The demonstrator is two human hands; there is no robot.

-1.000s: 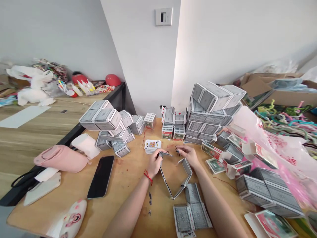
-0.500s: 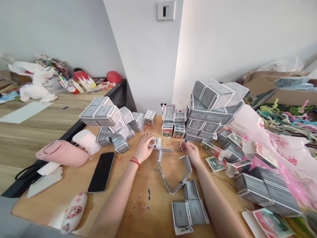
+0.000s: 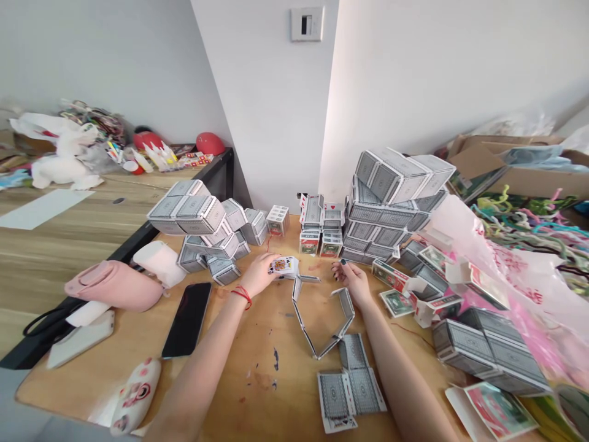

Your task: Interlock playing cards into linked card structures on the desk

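Observation:
A face-up court playing card (image 3: 278, 266) is slid partly off the left side of a small deck of cards (image 3: 294, 265). My left hand (image 3: 259, 272) has its fingers closed on that card's left edge. Right of the deck, my right hand (image 3: 353, 281) rests by the table with its fingers curled in and nothing visible in them. Just in front of it stands a ring of folded cards (image 3: 301, 314) on edge, with a gap at its far side. Nearer me lie several joined cards (image 3: 356, 383), mostly backs up.
Stacked card-built blocks rise at the left (image 3: 197, 212) and the right (image 3: 386, 209). A black phone (image 3: 188, 319) and a pink pouch (image 3: 113, 284) lie left. Opened card boxes (image 3: 437, 310), more blocks (image 3: 490, 347) and a plastic bag (image 3: 510, 270) crowd the right.
My left hand has shifted left from on top of the deck, drawing the top card partly off with it. My right hand has stayed nearly in place beside the card ring.

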